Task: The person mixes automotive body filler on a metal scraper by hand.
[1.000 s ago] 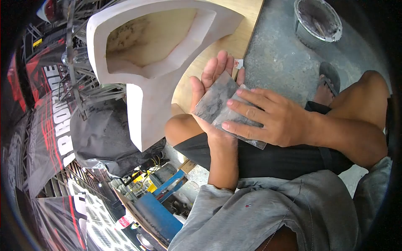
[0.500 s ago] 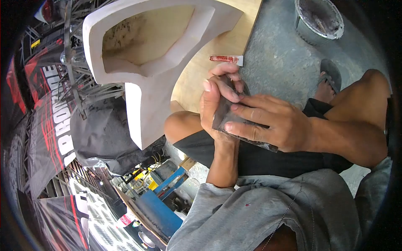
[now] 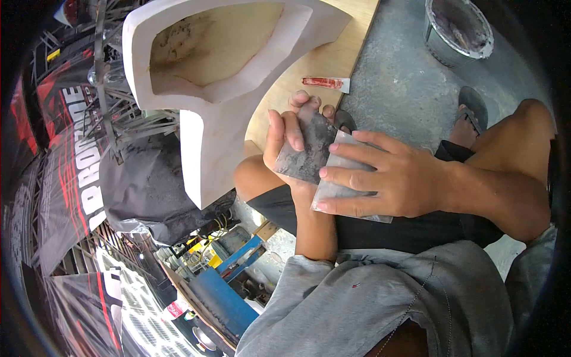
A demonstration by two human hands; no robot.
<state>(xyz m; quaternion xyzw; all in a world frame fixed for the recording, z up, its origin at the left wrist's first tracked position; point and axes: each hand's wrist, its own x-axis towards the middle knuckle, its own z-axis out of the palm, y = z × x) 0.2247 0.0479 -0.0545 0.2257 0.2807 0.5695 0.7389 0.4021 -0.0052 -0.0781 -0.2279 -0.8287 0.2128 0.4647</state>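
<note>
My left hand (image 3: 284,140) is palm up, its fingers curled round a thin flat plate (image 3: 306,152) smeared with dark grey material. My right hand (image 3: 401,178) grips a second thin plate (image 3: 342,162), light grey and semi-glossy, with the fingers laid across its top face and the thumb hidden. The right plate's edge overlaps the dark smear on the left one. Both hands are above my lap. Just beyond them, a red-smeared white strip (image 3: 324,82) lies on a wooden board (image 3: 285,113).
A large white moulded shape (image 3: 223,128) with a deep hollow stands on the board to the left. A metal bucket (image 3: 458,35) with grey residue sits on the concrete floor (image 3: 392,71). Black covers, metal racks and a blue frame (image 3: 223,303) fill the left side.
My hands have moved apart slightly; the right hand with its plate has slid down off the left plate, baring the dark smear. The left fingers have opened out somewhat.
</note>
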